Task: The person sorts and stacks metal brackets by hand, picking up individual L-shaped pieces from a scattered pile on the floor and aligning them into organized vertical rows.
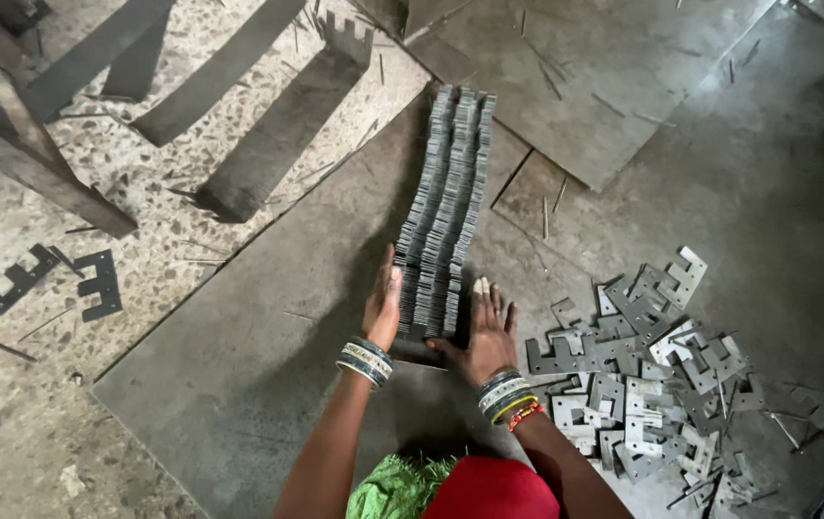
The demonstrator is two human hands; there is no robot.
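Head view: both hands (pixel 383 306) (pixel 487 332) against stacked grey metal plates (pixel 446 207).

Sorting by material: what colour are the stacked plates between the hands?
Dull grey metal, the row of stacked plates shows best in the head view.

My hands hide the near end of the stacked plates (pixel 446 202); lower-right loose pile (pixel 652 384) runs past the frame's edge.
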